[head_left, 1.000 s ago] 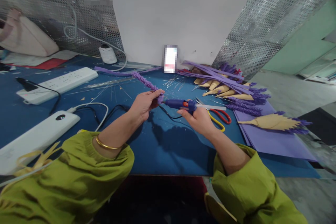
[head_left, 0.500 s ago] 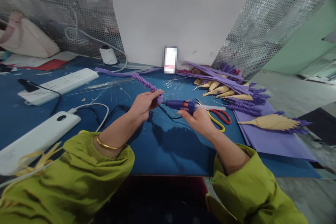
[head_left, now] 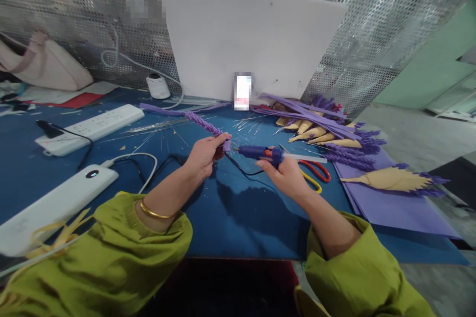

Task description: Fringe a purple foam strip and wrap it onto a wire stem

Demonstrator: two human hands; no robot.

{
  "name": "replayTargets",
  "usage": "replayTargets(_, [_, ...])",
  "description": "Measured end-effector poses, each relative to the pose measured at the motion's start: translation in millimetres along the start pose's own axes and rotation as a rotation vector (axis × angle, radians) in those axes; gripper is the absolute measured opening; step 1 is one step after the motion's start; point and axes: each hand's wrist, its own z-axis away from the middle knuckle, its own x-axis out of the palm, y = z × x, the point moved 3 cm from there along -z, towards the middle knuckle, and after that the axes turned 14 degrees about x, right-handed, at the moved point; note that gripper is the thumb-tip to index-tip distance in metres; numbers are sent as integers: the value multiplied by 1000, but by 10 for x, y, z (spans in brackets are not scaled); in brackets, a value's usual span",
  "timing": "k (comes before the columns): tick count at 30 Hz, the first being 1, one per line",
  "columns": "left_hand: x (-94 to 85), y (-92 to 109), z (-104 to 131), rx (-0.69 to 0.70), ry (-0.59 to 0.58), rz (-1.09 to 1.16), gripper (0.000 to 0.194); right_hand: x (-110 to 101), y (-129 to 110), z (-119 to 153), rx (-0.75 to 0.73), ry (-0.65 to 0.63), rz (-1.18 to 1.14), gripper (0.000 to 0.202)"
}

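Observation:
Between the thumb and fingers of my left hand is one end of a purple paper lavender stem, its fringed, twisted length slanting up and left over the table. A short flat tab of purple paper sticks out past my fingertips. My right hand is wrapped round a blue glue gun with a clear glue stick coming out of its back. The nozzle points left at the tab, a small gap away from it. Red and yellow scissors lie just behind my right hand, partly covered by it.
Purple paper sheets carry a wrapped lavender bunch at right. Behind lie several beige-wrapped bunches and purple strips. Thin wires are scattered about. A power strip, a white power bank and cables occupy the left.
The glue gun's nozzle has drawn back slightly to the right, leaving a gap from the purple paper end. The left hand keeps its hold. The whole view has shifted a little.

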Motion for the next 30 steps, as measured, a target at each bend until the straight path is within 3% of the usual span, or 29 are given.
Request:
replayTargets(13, [1,10,6,-19,-2,44,28,30,14,-12,28,-71,-25,30])
replayTargets(17, [-19,19,-9,-22,49,53,31,-10,81,-85,188,-121,-345,38])
replayTargets(20, [-22,29,3,-27,64,44,34,-53,191,-194,307,-45,-736,42])
replayTargets(23, [-15,35,24,-37,50,41,36,-37,364,-305,450,9,-971,39])
replayTargets(26, [-3,35,49,-43,21,38,37,43,527,-350,692,-24,-986,26])
replayTargets(30, [39,24,104,-62,-55,29,39,132,536,-324,761,-176,-868,18])
